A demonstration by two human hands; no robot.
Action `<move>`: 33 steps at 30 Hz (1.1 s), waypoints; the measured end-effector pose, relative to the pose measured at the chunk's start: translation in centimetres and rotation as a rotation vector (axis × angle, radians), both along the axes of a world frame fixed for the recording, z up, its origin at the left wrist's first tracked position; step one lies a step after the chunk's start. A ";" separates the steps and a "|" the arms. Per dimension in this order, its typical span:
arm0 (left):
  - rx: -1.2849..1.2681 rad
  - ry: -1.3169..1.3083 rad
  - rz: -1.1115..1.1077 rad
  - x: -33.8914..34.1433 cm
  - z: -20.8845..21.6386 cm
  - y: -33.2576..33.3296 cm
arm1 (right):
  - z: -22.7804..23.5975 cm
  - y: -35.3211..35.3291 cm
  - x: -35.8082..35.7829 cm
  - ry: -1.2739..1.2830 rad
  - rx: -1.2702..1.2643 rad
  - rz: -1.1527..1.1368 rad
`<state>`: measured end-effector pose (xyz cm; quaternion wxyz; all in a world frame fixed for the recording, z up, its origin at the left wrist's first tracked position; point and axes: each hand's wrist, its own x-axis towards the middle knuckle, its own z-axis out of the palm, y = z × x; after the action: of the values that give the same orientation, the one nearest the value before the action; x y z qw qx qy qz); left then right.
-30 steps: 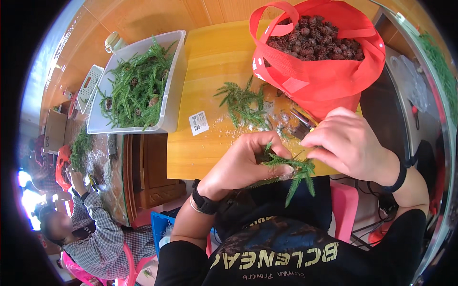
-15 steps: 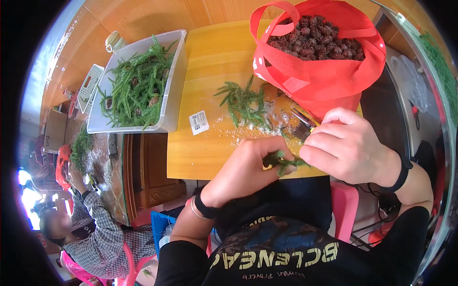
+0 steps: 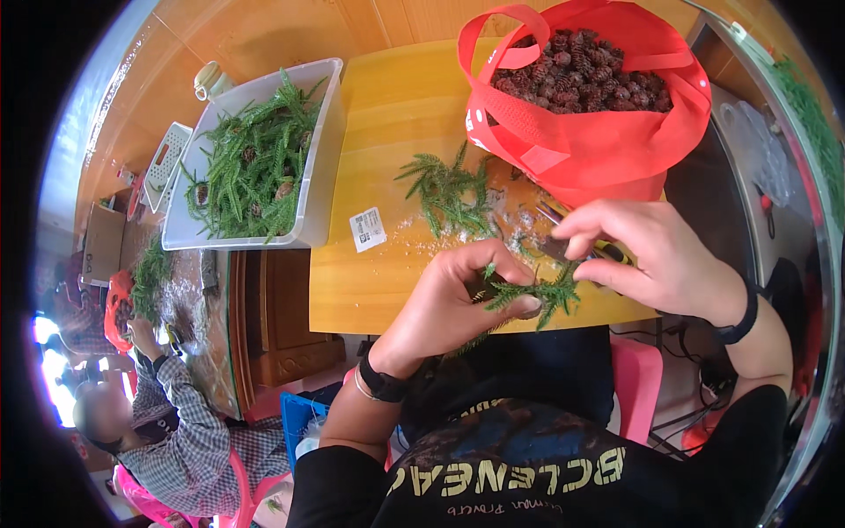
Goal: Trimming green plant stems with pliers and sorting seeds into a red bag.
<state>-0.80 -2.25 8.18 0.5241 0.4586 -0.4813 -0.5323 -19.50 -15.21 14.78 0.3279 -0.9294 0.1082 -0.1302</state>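
Observation:
A small green artificial pine sprig (image 3: 553, 295) is pinched between the thumb and fingers of my left hand (image 3: 471, 295), at the table's near edge. Just right of it, my right hand (image 3: 651, 255) has its thumb and forefinger apart, the thumb close to the needles; whether it touches them I cannot tell. Beneath that hand lies a yellow-and-black tool handle (image 3: 614, 253), mostly covered. More green sprigs (image 3: 449, 194) lie in a small heap beyond my hands, beside white flecks and crumbs. A white printed label (image 3: 367, 229) rests to their left.
A red fabric bag (image 3: 590, 158) full of brown pine cones (image 3: 581, 75) stands at the back right of the yellow table (image 3: 387, 106). At left, a translucent bin (image 3: 317, 194) holds sprigs with cones. Further left, a person in a checked shirt (image 3: 189, 458) works at another table.
My right hand has lifted and opened its fingers near the sprig. In my left hand the sprig now shows more, its needles spread toward the right.

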 end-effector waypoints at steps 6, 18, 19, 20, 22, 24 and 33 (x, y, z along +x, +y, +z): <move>-0.038 0.007 -0.021 -0.2 -0.3 -0.8 | -1.8 0.8 0.5 -0.097 0.332 -0.042; -0.268 -0.176 0.035 -1.7 -1.1 0.0 | -3.3 2.8 -0.1 -0.169 0.331 -0.144; -0.258 -0.152 0.045 -1.9 -1.2 0.1 | -3.4 3.0 -0.2 -0.185 0.357 -0.187; -0.250 -0.139 0.055 -1.9 -1.5 0.1 | -3.7 3.2 -0.1 -0.212 0.383 -0.226; -0.309 -0.189 0.111 -2.0 -2.1 0.2 | -3.9 2.8 -0.4 -0.178 0.461 -0.262; -0.315 -0.073 0.153 -1.8 -2.5 -0.1 | -3.5 1.9 -0.6 -0.084 0.412 -0.381; -0.391 0.070 0.237 -0.1 -1.8 -1.0 | -11.2 -1.9 -6.3 0.289 0.020 -0.298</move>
<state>-0.94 -3.23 6.40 0.6784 0.3827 -0.4995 -0.3791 -25.77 -17.13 3.61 0.2952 -0.9088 0.2919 -0.0416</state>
